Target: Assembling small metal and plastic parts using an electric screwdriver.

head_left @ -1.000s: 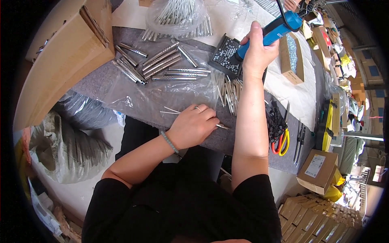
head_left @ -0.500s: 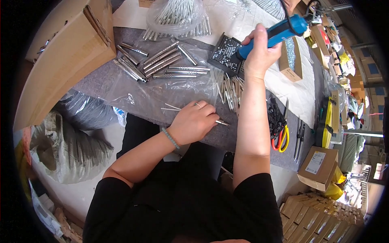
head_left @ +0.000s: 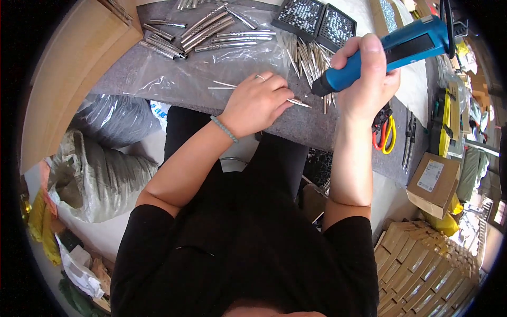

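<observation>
Head view: left hand [head_left: 259, 103] has fingers closed round a slim metal piece [head_left: 299, 102], pointed end sticking out right, low over the grey table cover [head_left: 311, 129]. Right hand [head_left: 369, 87] wraps the blue power driver [head_left: 409, 48], thumb on top; black nose near the metal piece's tip, looks apart. Loose metal pins [head_left: 303, 61] lie beyond, then black screw trays [head_left: 292, 30]. Metal tubes [head_left: 208, 30] farther left on clear plastic [head_left: 174, 79].

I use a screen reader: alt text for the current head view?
A person's right hand holds a blue tool close to a slim metal piece in the left hand. Metal tubes and two black trays lie on the table.
</observation>
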`<state>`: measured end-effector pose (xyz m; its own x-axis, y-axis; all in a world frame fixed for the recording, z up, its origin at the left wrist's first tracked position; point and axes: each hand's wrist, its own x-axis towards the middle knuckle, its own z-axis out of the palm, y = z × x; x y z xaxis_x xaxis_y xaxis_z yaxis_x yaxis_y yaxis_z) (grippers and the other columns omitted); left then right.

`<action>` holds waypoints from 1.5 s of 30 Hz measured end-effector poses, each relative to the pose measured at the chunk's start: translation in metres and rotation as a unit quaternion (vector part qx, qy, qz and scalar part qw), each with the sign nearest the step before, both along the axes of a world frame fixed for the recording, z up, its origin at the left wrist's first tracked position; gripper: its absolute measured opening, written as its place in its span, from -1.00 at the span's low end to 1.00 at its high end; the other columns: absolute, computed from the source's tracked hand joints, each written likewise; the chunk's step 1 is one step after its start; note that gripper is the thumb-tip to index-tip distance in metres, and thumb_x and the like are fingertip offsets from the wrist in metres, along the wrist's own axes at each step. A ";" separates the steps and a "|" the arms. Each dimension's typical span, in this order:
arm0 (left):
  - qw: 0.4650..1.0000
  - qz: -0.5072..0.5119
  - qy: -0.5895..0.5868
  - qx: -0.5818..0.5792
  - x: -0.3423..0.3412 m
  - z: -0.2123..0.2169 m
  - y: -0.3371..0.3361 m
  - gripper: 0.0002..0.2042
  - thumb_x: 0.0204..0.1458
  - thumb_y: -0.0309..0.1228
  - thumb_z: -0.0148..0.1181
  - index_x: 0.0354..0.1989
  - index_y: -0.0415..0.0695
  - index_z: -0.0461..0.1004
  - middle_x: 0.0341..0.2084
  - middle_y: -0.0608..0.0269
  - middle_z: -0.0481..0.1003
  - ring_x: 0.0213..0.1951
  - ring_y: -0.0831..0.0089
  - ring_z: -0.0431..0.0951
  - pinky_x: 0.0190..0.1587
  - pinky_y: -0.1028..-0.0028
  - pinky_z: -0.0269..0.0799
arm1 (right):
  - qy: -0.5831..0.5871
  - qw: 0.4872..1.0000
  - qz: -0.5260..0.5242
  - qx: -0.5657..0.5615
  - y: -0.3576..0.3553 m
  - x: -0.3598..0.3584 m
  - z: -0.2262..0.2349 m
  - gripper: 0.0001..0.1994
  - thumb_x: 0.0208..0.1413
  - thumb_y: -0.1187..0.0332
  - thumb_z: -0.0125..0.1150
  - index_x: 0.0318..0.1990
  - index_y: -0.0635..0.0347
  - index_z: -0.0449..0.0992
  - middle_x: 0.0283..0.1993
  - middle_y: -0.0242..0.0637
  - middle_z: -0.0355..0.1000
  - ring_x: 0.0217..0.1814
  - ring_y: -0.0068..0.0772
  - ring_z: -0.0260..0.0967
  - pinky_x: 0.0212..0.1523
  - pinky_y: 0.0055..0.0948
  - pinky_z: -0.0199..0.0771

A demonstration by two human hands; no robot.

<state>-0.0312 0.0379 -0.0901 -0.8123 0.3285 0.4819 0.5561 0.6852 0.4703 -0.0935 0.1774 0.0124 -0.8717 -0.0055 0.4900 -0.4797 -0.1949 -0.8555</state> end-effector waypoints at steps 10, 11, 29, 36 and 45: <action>1.000 0.005 0.008 -0.001 0.001 0.001 0.002 -0.84 -0.13 -0.39 0.27 -0.34 -0.07 0.54 -0.34 0.31 0.44 -0.22 0.33 0.44 -0.23 0.37 0.32 | -0.016 1.000 -0.007 0.015 0.002 0.008 -0.014 -0.76 0.04 0.27 0.16 -0.47 0.27 0.36 -0.60 -0.25 0.34 -0.66 -0.49 0.29 -0.61 -0.54 0.34; 1.000 0.005 0.009 0.001 0.001 0.001 0.002 -0.84 -0.14 -0.39 0.27 -0.34 -0.07 0.54 -0.34 0.31 0.43 -0.23 0.32 0.44 -0.23 0.37 0.32 | -0.018 1.000 -0.009 0.011 0.002 0.008 -0.015 -0.76 0.04 0.28 0.16 -0.47 0.27 0.36 -0.61 -0.25 0.34 -0.66 -0.50 0.28 -0.61 -0.54 0.33; 1.000 0.023 0.015 -0.007 0.000 0.004 0.006 -0.81 -0.18 -0.30 0.30 -0.39 -0.09 0.52 -0.36 0.31 0.43 -0.26 0.31 0.44 -0.25 0.33 0.31 | -0.017 0.999 0.024 -0.037 0.004 0.007 -0.025 -0.86 0.00 0.43 0.27 -0.43 0.23 0.41 -0.66 -0.41 0.37 -0.66 -0.69 0.27 -0.60 -0.69 0.23; 0.994 0.104 -0.004 -0.028 0.004 0.010 0.026 -0.73 -0.25 -0.17 0.33 -0.49 -0.07 0.47 -0.43 0.32 0.40 -0.30 0.32 0.42 -0.29 0.32 0.25 | -0.015 0.999 0.022 0.022 0.007 0.010 -0.023 -0.79 0.05 0.30 0.17 -0.39 0.28 0.36 -0.57 -0.24 0.37 -0.65 -0.49 0.30 -0.61 -0.56 0.32; 0.992 0.119 0.014 -0.033 0.003 0.006 0.029 -0.78 -0.28 -0.28 0.32 -0.53 -0.08 0.43 -0.44 0.30 0.38 -0.29 0.31 0.40 -0.29 0.32 0.26 | -0.014 0.999 0.022 0.020 0.007 0.010 -0.023 -0.79 0.05 0.31 0.16 -0.37 0.28 0.37 -0.55 -0.23 0.37 -0.64 -0.50 0.31 -0.60 -0.55 0.34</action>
